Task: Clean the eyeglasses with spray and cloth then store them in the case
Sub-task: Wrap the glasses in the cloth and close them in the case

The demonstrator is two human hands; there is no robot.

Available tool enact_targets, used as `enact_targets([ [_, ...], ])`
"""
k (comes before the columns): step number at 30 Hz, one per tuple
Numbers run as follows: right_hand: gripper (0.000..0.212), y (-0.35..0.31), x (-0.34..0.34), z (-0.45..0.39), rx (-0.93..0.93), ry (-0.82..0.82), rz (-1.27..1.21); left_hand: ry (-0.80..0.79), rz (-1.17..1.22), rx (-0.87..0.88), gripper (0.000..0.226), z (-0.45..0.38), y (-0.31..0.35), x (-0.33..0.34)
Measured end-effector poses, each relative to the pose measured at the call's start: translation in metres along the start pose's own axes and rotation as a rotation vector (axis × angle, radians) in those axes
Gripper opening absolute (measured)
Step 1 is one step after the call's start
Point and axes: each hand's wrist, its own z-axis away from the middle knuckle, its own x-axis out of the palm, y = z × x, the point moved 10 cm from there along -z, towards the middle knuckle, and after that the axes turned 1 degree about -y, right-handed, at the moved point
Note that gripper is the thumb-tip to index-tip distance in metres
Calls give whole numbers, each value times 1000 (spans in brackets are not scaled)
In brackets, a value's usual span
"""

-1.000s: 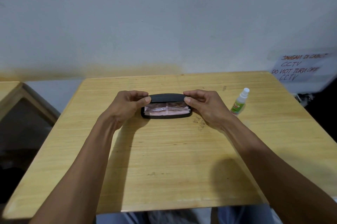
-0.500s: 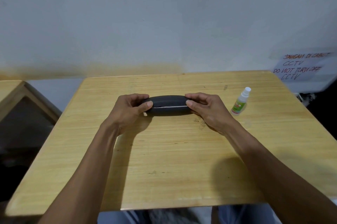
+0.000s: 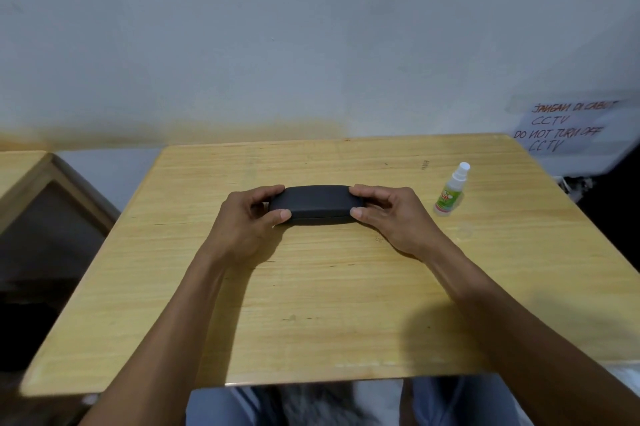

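Head view, single frame. Wooden table (image 3: 311,287), light grain, seen from the near edge looking toward the far edge, which runs against a pale wall (image 3: 277,37).

Black eyeglass case (image 3: 313,204): lid down, fully closed, seam visible along its near side. It lies lengthwise, parallel to the far edge, about midway between the left and right edges and in the far half of the table. It rests on the tabletop. Eyeglasses and cloth not visible; contents of the case cannot be told.

Left hand (image 3: 247,221): fingers curled over the top of the case's left end, thumb against the near side of that end. Grips the case.

Right hand (image 3: 393,217): fingers curled at the case's right end, thumb tip against the near side by the seam. Index finger reaches onto the top of the end; the other fingers are bent behind it, contact uncertain. Holds the case.

Both forearms come in from the near edge, bare.

Spray bottle (image 3: 452,190): small, white nozzle, green and red label, upright, standing near the right edge toward the far right corner, just beside the right hand but apart from it.

Paper sign (image 3: 568,127) on the wall beyond the far right corner, handwritten in red: "DO NOT TURN OFF CCTV".

Second wooden table (image 3: 24,179) partly in view beyond the left edge.
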Motion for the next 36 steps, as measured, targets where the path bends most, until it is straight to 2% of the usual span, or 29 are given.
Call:
enact_targets([
  [4,49,-1,4,5,-22,9,71,63,-80,37,47,10,6,0],
  [8,58,-5,3,9,-88,96,252,103,-149,94,51,20,18,3],
  [14,55,-2,3,5,-133,177,338,170,-253,130,48,17,22,3],
  [17,55,-5,-2,-4,-136,206,351,211,-202,120,45,10,23,-3],
  [20,53,-14,-8,-21,-145,236,350,193,-140,105,45,-14,21,-7],
  [27,49,-29,-21,-83,-146,264,324,185,-154,101,48,-88,17,-17],
  [36,50,-3,-22,-152,-89,239,409,183,-202,48,52,-148,-8,-10],
])
